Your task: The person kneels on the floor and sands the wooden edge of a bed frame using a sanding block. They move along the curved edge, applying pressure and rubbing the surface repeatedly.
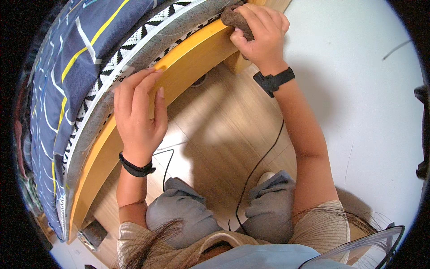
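A yellow wooden bed rail (197, 56) curves across the view from the lower left to the top. My right hand (264, 38) is closed round a brown cloth (236, 20) at the rail's far end, near the corner by the wall; part of the cloth is hidden under the fingers. My left hand (139, 110) lies on the rail's top edge and the mattress side, its fingers stretched out and holding nothing. Just behind the rail stands the grey mattress (168, 38) with a black-and-white zigzag band.
Blue bedding (101, 38) with yellow and white lines covers the mattress. A white wall (358, 107) rises close on my right. Below the rail is a wood-plank floor (224, 103), with a black cable (264, 157) running towards me. My knees (179, 210) are near the rail.
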{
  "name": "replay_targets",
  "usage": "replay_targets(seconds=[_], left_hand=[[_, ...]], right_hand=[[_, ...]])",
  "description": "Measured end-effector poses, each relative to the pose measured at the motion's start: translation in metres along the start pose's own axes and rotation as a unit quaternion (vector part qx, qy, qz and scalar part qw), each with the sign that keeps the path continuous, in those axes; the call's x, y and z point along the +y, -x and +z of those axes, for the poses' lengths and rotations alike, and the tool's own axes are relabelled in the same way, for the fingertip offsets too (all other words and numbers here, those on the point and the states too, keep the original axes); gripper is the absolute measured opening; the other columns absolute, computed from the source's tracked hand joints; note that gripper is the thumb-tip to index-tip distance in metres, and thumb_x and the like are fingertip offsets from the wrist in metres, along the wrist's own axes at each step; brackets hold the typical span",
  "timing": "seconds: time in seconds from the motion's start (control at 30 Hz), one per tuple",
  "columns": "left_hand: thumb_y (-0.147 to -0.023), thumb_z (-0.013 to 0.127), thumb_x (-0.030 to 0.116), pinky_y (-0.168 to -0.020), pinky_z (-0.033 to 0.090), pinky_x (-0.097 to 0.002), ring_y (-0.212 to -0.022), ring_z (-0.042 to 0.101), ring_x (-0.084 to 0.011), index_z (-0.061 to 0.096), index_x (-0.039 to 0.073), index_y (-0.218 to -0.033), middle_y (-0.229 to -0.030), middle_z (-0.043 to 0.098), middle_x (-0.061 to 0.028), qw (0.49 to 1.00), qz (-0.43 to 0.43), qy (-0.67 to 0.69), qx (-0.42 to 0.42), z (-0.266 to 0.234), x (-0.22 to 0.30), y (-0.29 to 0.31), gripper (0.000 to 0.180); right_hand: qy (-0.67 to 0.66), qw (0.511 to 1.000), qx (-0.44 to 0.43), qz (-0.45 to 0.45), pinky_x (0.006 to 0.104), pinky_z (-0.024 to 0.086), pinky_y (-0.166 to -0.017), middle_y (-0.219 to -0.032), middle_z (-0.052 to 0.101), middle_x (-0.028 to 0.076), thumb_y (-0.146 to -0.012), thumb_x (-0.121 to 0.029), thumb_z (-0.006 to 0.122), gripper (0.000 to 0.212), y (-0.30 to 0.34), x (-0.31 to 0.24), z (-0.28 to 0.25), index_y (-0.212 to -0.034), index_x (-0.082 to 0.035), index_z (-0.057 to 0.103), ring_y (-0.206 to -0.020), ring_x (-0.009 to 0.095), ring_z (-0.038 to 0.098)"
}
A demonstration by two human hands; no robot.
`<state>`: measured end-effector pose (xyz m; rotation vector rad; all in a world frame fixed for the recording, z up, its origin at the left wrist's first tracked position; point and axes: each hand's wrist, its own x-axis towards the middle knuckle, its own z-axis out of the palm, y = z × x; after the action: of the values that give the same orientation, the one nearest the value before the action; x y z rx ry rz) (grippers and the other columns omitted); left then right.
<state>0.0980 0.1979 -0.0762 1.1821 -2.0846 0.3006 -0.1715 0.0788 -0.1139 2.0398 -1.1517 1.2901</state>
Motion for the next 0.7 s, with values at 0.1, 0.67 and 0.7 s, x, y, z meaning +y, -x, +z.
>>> replay_targets(seconds=[0.1, 0.67, 0.7], left_hand=[[-0.085, 0.068, -0.002, -0.09, 0.049, -0.0408, -0.103, 0.063, -0.0317, 0.069, 0.005, -0.116, -0.116, 0.067, -0.0133, 1.0, 0.0, 0.01, -0.004, 0.001, 0.002, 0.001, 0.032], [-0.085, 0.068, -0.001, -0.088, 0.049, -0.038, -0.099, 0.062, -0.0295, 0.069, 0.006, -0.123, -0.116, 0.068, -0.0109, 1.0, -0.008, -0.018, -0.004, 0.002, -0.002, -0.001, 0.038], [-0.085, 0.067, -0.001, -0.089, 0.049, -0.0382, -0.101, 0.062, -0.0295, 0.068, 0.006, -0.126, -0.118, 0.068, -0.0111, 1.0, 0.007, -0.014, -0.003, 0.003, -0.002, -0.001, 0.041]], right_hand=[[0.019, 1.0, -0.009, 0.007, 0.045, 0.041, -0.099, -0.113, 0.069, 0.009, -0.073, -0.02, 0.07, 0.04, 0.004, -0.003, -0.005, -0.111, -0.007, 0.07, -0.112, 0.029, 0.061], [-0.164, 0.982, 0.076, 0.05, 0.0466, 0.042, -0.098, -0.113, 0.067, 0.005, -0.072, -0.027, 0.069, 0.038, 0.019, -0.056, 0.035, -0.107, -0.013, 0.07, -0.114, 0.031, 0.055], [-0.171, 0.981, 0.072, 0.051, 0.0466, 0.042, -0.099, -0.114, 0.067, 0.005, -0.071, -0.027, 0.069, 0.038, 0.018, -0.059, 0.035, -0.107, -0.013, 0.07, -0.114, 0.031, 0.055]])
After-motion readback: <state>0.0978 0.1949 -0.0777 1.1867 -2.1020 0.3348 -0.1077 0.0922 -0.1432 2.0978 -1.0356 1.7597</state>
